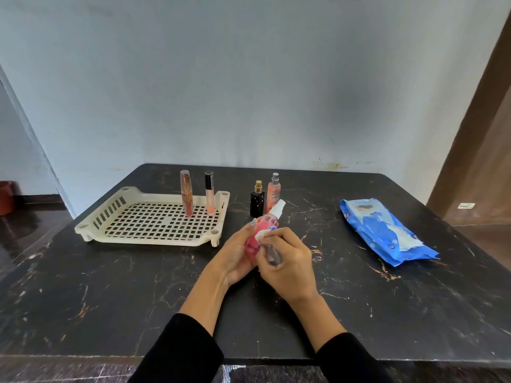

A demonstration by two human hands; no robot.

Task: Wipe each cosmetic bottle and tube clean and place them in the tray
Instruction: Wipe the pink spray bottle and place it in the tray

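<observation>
A pink spray bottle (pixel 258 239) with a white nozzle lies tilted above the near-centre of the table, a white wipe (pixel 261 235) pressed on it. Just beyond stand a black perfume bottle (pixel 257 201) and a peach mist bottle (pixel 273 193). The cream slotted tray (pixel 110 214), far left, holds two upright lip-gloss tubes (pixel 187 193) along its far right side.

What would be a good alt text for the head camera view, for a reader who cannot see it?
A left hand holds a pink spray bottle while the right hand wipes it with a wipe above a black table. Two tubes stand in a cream tray; two bottles wait beside it.
</observation>
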